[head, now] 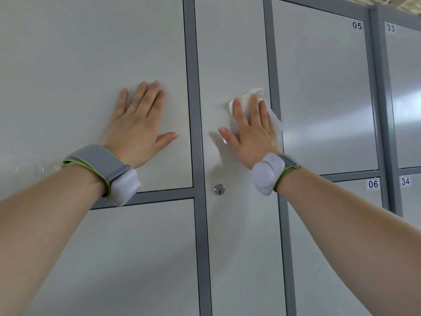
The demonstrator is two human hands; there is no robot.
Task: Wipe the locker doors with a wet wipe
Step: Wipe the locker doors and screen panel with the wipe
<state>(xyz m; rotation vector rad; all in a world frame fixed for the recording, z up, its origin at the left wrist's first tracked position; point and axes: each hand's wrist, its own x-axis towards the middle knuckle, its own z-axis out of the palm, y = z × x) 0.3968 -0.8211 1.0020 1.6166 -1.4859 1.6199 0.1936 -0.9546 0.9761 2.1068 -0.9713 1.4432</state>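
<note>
The wet wipe [256, 91] lies flat against the tall middle locker door [234, 49], pressed under the straight fingers of the right hand [252, 135], grip wide. The left hand [136, 133], grip also wide, rests flat on the neighbouring door [86, 65]

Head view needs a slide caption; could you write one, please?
Right hand presses wet wipe on middle locker door; left hand rests flat.

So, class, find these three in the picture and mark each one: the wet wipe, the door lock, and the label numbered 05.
wet wipe [245, 100], head view, on its crumpled upper part.
lock [219, 189], head view, on the round metal face.
label 05 [357, 25], head view, between the two digits.
</note>
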